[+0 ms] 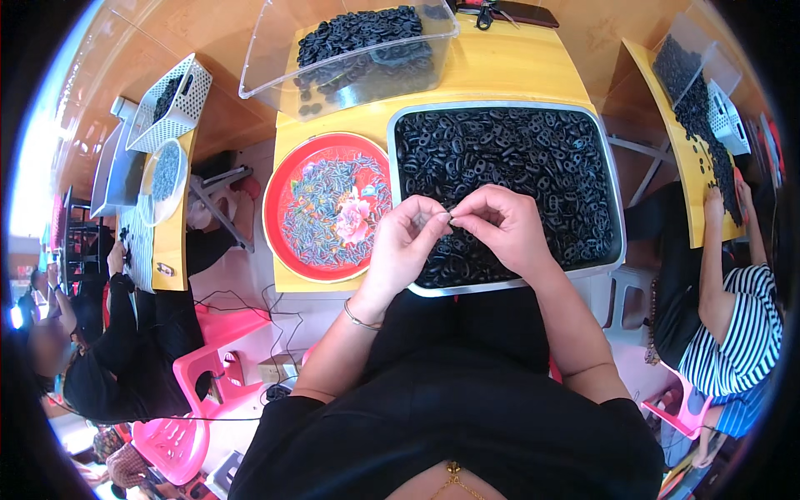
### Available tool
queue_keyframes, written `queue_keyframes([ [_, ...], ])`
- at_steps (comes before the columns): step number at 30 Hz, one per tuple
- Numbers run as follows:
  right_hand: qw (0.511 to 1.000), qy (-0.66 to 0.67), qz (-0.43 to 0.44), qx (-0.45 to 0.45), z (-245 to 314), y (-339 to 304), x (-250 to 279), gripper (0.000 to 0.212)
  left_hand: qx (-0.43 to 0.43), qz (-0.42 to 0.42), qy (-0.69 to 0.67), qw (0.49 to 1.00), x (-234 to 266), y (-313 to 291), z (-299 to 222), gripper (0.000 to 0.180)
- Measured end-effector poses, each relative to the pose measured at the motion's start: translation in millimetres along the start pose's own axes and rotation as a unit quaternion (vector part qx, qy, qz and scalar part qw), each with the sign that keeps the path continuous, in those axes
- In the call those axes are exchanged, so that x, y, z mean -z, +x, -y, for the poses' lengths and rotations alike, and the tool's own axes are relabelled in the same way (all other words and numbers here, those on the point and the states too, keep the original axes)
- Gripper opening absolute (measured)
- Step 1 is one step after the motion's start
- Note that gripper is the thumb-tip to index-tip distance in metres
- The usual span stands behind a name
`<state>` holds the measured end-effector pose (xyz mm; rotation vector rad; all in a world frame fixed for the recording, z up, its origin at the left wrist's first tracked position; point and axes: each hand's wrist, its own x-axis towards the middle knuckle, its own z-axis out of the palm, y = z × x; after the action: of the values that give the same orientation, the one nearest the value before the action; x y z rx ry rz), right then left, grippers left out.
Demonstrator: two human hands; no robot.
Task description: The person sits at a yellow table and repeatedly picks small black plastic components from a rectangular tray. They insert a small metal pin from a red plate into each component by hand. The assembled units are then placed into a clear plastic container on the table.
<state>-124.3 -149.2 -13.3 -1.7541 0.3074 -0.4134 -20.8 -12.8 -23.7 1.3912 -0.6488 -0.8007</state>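
My left hand [412, 237] and my right hand [504, 229] meet fingertip to fingertip, both closed in a pinch. A tiny thing seems to sit between them, too small to name. Below them is a metal tray [617, 208] heaped with small black oval pieces [500, 150], each with holes through it. Left of it, close to my left hand, stands a round red tray [275, 212] with a flower pattern. Many short, thin grey-blue pieces [312, 221] lie scattered over its bottom.
A clear plastic bin [350, 96] of black pieces stands at the yellow table's [517, 71] far side, near scissors [483, 17]. Co-workers sit at side tables, left [125, 350] and right [733, 325]. A pink chair [187, 392] and cables lie to the left.
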Motion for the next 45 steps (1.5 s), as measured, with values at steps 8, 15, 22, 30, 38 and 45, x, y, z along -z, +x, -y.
queue_keyframes([
  [8,0.995,0.088,-0.031,-0.018,3,3,9,0.021,-0.050,-0.034,0.030,0.998,-4,7,0,0.008],
  [15,0.988,0.137,-0.070,0.001,4,5,23,0.017,-0.228,0.088,0.466,0.850,-4,30,-4,0.023],
  [22,0.993,0.114,-0.039,-0.009,4,4,28,0.011,-0.156,0.086,0.472,0.863,-7,31,6,0.021],
  [30,0.987,0.158,-0.027,-0.025,3,3,23,0.013,-0.062,0.066,0.069,0.993,-1,22,5,0.012],
  [38,0.987,0.152,0.021,-0.045,0,1,15,0.012,-0.014,0.045,-0.173,0.984,8,11,5,0.020],
  [45,0.993,0.108,0.030,-0.047,1,-1,13,0.013,-0.002,0.046,-0.195,0.980,8,6,4,0.026],
])
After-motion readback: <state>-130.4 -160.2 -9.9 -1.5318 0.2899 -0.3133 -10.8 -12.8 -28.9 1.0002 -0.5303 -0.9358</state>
